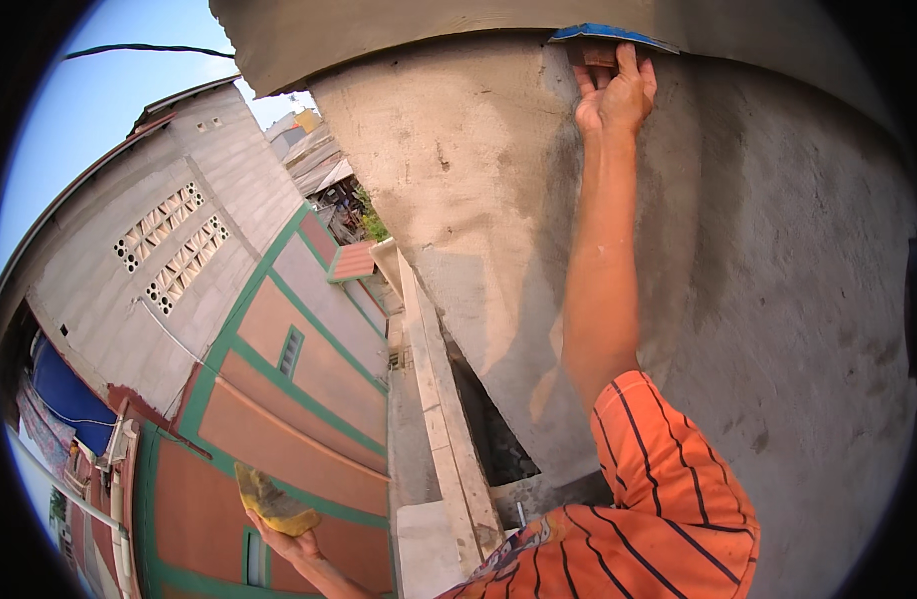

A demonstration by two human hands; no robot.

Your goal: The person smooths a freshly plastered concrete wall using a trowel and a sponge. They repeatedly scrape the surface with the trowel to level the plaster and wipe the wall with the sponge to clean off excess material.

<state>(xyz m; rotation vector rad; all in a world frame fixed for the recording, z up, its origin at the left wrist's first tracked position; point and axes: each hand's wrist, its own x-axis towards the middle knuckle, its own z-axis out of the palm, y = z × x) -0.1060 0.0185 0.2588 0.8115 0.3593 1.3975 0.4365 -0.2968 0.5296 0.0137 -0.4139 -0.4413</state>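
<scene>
High at the upper right, my right hand [615,95] grips the brown handle of a blue flat float [568,33], which is pressed along the lower edge of a grey plastered overhang [429,22]. The rough grey wall [419,150] runs below it, with darker damp-looking patches beside my arm. At the lower left, my left hand [291,547] holds a dirty yellow sponge-like pad [276,498], its fingers curled under it, apart from the wall.
A long pale plank [433,399] lies beside a dark opening [488,429] at the wall's foot. On the left stand a block building [99,309] with vent bricks and pink-and-green lower walls, a blue tarp or container [64,389], and a black cable [139,47] overhead.
</scene>
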